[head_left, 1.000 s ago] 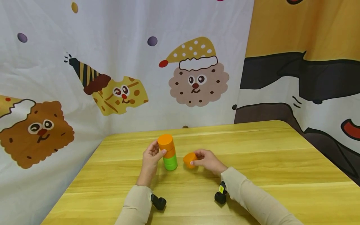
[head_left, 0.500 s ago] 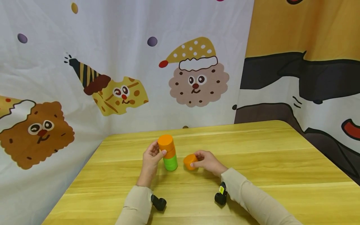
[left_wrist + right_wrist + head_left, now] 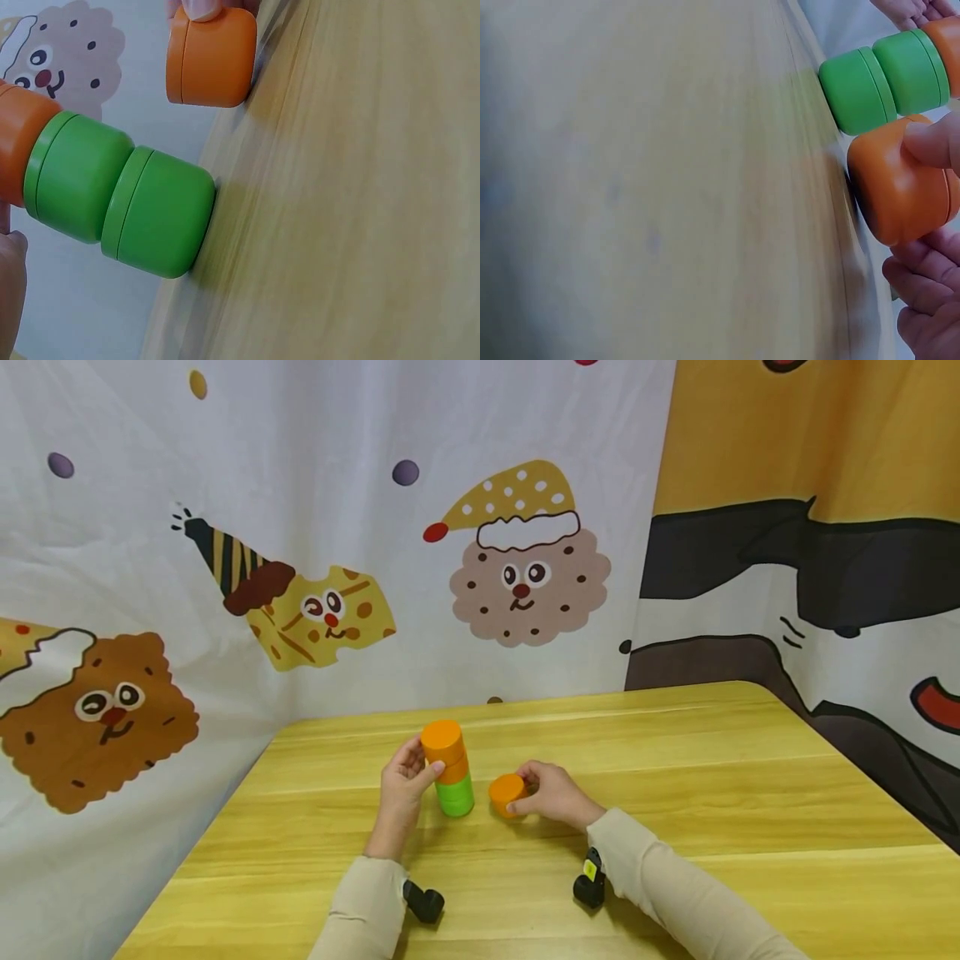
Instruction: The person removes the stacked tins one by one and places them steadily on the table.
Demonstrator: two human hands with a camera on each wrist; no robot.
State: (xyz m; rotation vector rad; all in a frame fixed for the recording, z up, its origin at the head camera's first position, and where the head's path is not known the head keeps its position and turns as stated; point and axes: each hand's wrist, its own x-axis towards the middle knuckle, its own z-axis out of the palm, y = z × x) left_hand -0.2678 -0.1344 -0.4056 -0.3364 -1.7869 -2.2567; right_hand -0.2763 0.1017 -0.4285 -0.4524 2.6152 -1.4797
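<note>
A stack of small round lidded jars stands upright on the table, two green jars (image 3: 455,796) below and orange jars (image 3: 442,741) on top. My left hand (image 3: 401,781) grips the orange part of the stack from the left, thumb in front. Just right of the stack, my right hand (image 3: 551,792) holds a single orange jar (image 3: 507,795) between thumb and fingers, lid upward. In the left wrist view this single jar (image 3: 214,58) is beside the green jars (image 3: 161,214), apart from them. I cannot tell whether its base touches the table.
The wooden table (image 3: 675,760) spreads around both hands. Behind it hangs a white curtain (image 3: 345,510) printed with cartoon food. A small black camera is fixed at each sleeve, the left camera (image 3: 423,902) and the right camera (image 3: 589,881).
The single orange jar in my right hand has turned from tilted to nearly upright and come down slightly. My left hand and the stack have stayed in place.
</note>
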